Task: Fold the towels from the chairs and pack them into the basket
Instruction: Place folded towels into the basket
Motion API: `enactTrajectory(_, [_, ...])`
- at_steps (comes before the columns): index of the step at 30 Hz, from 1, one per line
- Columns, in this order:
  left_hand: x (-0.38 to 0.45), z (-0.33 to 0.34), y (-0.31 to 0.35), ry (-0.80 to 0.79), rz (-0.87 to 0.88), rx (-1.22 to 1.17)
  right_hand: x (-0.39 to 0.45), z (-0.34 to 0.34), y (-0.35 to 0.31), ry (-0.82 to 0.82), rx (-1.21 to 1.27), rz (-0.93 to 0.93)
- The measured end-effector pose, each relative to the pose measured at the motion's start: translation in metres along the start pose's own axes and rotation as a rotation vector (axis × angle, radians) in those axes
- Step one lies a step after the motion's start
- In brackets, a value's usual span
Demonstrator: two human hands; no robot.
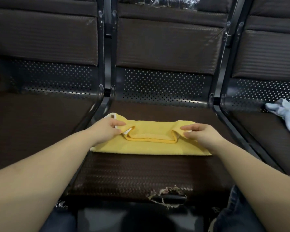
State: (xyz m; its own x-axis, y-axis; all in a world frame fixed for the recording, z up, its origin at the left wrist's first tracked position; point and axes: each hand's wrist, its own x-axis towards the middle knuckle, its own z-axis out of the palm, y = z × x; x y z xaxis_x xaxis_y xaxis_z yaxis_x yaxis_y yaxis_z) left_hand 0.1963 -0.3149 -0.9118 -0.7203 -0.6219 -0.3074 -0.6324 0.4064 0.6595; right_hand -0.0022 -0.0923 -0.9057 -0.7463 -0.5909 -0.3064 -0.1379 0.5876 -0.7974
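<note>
The yellow towel lies on the middle seat, partly folded, its near edge straight and parallel to the seat's front edge. A wide band of bare seat lies between that edge and the torn front lip; more open seat lies behind the towel, up to the perforated metal back. The left hand pinches the towel's left end, thumb and fingers closed on a raised fold where a white underside shows. The right hand pinches the right end the same way, fingers clamped on the cloth. Between the hands a hemmed edge sags in a shallow loop over the flat layer beneath. Dark metal rails border the middle seat on both sides. Counted: three seats, one yellow towel, and one pale blue towel crumpled on the seat right of the middle one, well apart from the yellow towel
</note>
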Motion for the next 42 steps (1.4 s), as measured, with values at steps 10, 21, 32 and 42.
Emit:
enactTrajectory(10, [-0.007, 0.012, 0.012, 0.121, -0.063, -0.115, -0.011, 0.013, -0.003, -0.015, 0.006, -0.018])
enactTrajectory(21, [-0.046, 0.001, 0.006, 0.158, -0.029, -0.254, -0.054, -0.015, -0.003, -0.035, 0.021, 0.003])
enactTrajectory(32, [-0.104, -0.031, -0.019, -0.065, -0.111, -0.333, -0.104, -0.050, 0.006, -0.379, 0.064, 0.153])
enactTrajectory(42, [-0.141, -0.009, -0.040, -0.604, -0.271, -0.172, -0.135, -0.040, 0.012, -0.812, -0.168, 0.389])
